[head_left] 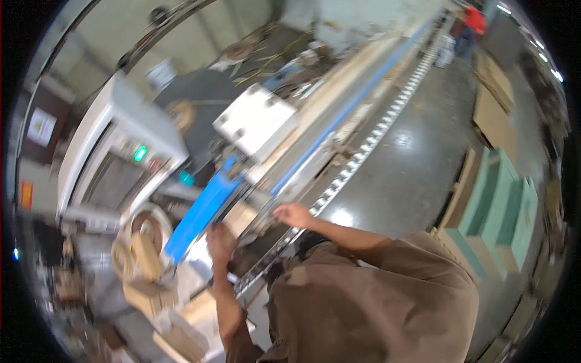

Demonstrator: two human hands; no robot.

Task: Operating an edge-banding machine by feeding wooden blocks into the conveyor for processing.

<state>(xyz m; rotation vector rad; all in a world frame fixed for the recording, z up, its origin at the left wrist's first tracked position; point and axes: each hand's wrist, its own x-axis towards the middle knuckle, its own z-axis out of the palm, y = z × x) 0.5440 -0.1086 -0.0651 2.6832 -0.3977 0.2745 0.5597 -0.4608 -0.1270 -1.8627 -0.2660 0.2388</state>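
Both hands are up on the feed end of a long woodworking machine, and the whole frame is pretty motion-blurred, so details are rough. The left hand (219, 239) is pressed against the near edge of a pale wooden panel (241, 219) lying flat on the machine's surface (302, 158). Fingers look curled onto the wood, but I can't tell whether it's a real grip or just a push. The right hand (292, 213) sits just to the right of that panel, knuckles up and fingers bent down onto the metal edge by the roller track (369, 148); whether it's closed on anything, I can't tell either.

Right behind the panel there's a bright blue guard (201, 215) slanting down to the left, and above it a white boxy housing (254, 124). A thin blue strip (363, 91) runs along the machine away toward the top right, beside the row of little rollers.

Off to the left stands a white control cabinet (124, 145) with a green light (140, 153). Below it are coils of edge tape (145, 239) and wood offcuts (181, 330). To the right, on the shiny dark floor (411, 169), stand stacked green panels (502, 212). Far back there's another person in a red top (475, 21).
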